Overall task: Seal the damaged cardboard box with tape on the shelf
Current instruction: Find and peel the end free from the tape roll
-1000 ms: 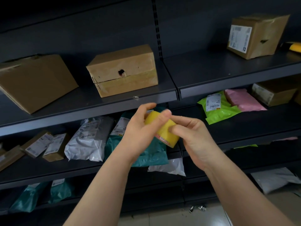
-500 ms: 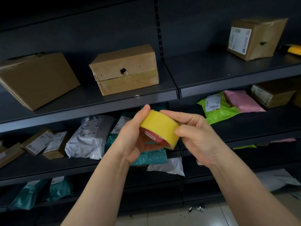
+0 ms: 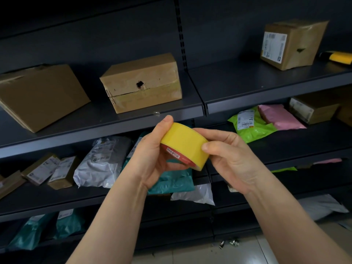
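mid-frame, left hand (image 3: 150, 157) and right hand (image 3: 228, 155), grip clamped on tape roll (image 3: 183, 141); holed cardboard box (image 3: 141, 82) on shelf (image 3: 95, 119) above, mailers (image 3: 102, 161) below.

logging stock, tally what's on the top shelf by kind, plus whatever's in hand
brown cardboard boxes: 3 (left, holed middle, labelled right)
yellow object cut off at right edge: 1
yellow tape roll gripped by left hand and right hand: 1
total: 5
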Motion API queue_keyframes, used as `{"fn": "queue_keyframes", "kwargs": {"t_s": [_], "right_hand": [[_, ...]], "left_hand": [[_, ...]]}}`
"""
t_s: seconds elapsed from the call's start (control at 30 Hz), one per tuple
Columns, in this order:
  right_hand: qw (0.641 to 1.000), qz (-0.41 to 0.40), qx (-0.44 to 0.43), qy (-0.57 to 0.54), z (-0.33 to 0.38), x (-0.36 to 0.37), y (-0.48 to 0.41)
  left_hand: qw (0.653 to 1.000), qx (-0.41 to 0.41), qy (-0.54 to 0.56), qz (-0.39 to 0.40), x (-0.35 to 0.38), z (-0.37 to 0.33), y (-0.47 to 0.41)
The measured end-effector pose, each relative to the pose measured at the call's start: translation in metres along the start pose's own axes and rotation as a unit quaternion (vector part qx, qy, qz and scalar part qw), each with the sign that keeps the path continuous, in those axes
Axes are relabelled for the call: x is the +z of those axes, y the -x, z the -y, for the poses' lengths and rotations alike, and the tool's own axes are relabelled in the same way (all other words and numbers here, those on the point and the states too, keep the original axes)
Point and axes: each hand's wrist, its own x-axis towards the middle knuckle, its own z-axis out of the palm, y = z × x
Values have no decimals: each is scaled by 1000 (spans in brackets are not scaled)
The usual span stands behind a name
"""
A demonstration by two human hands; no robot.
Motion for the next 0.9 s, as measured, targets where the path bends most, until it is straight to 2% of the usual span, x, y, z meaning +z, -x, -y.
{"fn": "queue_keyframes", "kwargs": {"t_s": [0.23,0.5,0.77,0.9], "right_hand": [[999,-35,16,-6,-3,2,-1],[1000,7,18,10,-1,4,1],[1000,2,14,17,2,5,-2],[999,-21,-19,45,-5,10,-4]], "left_hand": [[998,48,-42,-24,-1,0,4],[1000,3,-2,-8,-8,0,7],[1000,4,11,-5,-6,-2,11],[998,-22,64,15,-5,1,10]]}}
